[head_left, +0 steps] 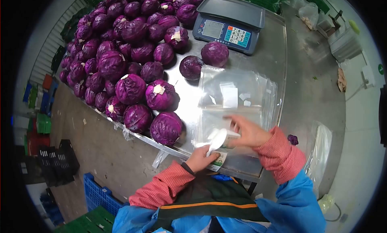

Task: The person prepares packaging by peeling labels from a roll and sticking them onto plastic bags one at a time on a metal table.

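Observation:
Low at the table's front edge, my left hand (pixel 199 158) is closed around a white roll (pixel 218 139) that looks like a roll of labels. A printed label (pixel 218 161) with green on it shows beneath the fingers. To the right of the roll is my right hand (pixel 249 132), its index finger stretched out and its fingers apart. A white edge of the roll reaches close to those fingers; blur hides whether they touch. Under and beyond both hands lie stacked clear plastic bags (pixel 246 84), with small white paper pieces (pixel 230 97) on them.
Many red cabbages (pixel 131 90) are heaped on the left of the metal table (pixel 273 51). Two cabbages (pixel 215 54) sit apart, near the bags. A digital scale (pixel 225 25) stands at the back. Below left is a blue crate (pixel 98 194).

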The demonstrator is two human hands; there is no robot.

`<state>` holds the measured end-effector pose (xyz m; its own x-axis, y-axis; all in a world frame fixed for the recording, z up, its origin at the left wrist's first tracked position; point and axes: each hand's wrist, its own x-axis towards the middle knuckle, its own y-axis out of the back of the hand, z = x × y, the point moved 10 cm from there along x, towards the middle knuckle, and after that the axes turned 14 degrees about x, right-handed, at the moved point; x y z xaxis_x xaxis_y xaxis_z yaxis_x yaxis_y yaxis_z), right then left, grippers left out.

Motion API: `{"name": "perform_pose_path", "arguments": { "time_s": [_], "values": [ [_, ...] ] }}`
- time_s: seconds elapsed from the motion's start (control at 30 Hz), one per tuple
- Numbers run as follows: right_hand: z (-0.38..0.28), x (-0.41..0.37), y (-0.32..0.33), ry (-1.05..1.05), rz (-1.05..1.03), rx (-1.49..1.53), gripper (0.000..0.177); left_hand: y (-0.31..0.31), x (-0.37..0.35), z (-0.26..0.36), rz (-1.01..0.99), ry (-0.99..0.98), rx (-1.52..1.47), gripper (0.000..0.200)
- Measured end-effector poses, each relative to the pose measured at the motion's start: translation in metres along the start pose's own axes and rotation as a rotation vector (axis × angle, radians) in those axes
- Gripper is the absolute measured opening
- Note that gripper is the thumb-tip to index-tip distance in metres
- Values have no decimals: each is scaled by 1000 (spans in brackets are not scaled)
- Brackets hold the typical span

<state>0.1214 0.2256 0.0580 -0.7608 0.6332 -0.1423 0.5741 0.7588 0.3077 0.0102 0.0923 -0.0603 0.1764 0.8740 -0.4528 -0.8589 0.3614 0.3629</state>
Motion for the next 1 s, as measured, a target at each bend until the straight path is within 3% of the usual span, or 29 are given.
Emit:
{"name": "perform_pose_path", "arguments": {
  "time_s": [0.07, 0.17, 0.27, 0.3, 0.37, 0.43, 0.53, 0.63, 0.73, 1.0],
  "values": [
    [14, -17, -16, -35, -2, 162, 48, -3, 0, -1, -66, 76, -143, 32],
    [35, -31, -21, -51, 153, 277, 30, 45, -11, 67, 435, -286, 250, 33],
    [29, -34, -28, -62, 145, 87, 35, 46, 5, 78, 229, -234, 87, 33],
    [28, -33, -20, -99, 212, 18, 38, 22, 17, 53, 7, -79, -25, 29],
    [24, -22, 5, -165, 348, -119, 44, 16, 28, 28, 83, -54, -78, 23],
    [28, -5, 48, -57, 540, -470, 53, 22, 27, 32, 173, -28, -94, 18],
    [29, 17, 85, -43, 797, -886, 55, 34, 28, 55, 372, -216, 240, 21],
    [74, 42, 69, -113, 657, -931, 49, 25, 46, 38, 364, -245, 338, 21],
    [65, 32, 59, 120, 719, -899, 35, 25, 46, 35, 386, -253, 320, 20],
    [16, -23, 40, 365, 766, -873, 21, 26, 49, 35, 396, -266, 319, 22]
  ]
}}
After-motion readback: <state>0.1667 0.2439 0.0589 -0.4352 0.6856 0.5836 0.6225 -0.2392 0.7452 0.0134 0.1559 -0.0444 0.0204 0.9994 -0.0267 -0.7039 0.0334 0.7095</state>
